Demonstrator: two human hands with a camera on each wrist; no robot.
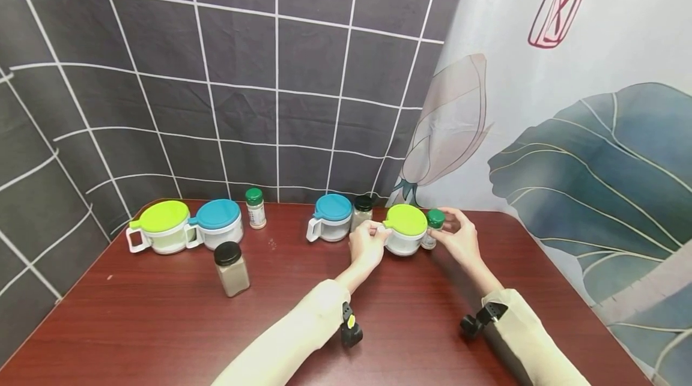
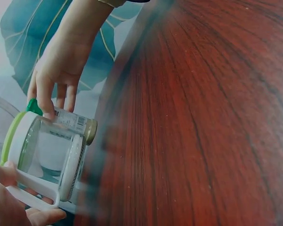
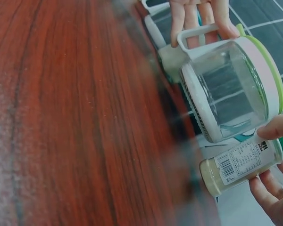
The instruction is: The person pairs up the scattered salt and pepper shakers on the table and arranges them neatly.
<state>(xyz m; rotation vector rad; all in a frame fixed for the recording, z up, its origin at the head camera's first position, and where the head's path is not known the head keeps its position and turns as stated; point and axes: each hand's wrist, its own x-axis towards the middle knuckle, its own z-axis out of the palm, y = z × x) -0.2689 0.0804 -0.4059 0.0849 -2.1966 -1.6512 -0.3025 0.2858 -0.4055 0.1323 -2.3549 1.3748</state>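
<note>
My left hand point(image 1: 367, 246) grips the white handle of a clear seasoning jar point(image 1: 405, 221) with a lime-green lid. Thumb and fingers close round that handle in the left wrist view. Just right of the jar, my right hand point(image 1: 459, 241) pinches a small seasoning shaker point(image 1: 435, 220) with a green cap. Its barcode label point(image 3: 240, 160) and pale contents show in the right wrist view, with the thumb on one side and fingers on the other. Shaker and jar stand side by side near the table's back edge.
Left of my left hand are a blue-lidded jar point(image 1: 332, 208) and a black-capped jar point(image 1: 362, 216). Farther left stand a lime-lidded jar point(image 1: 162, 218), another blue-lidded jar point(image 1: 218, 215), a green-capped shaker point(image 1: 256, 211) and a black-capped jar point(image 1: 233, 275). Hanging cloth point(image 1: 308, 104) backs the table.
</note>
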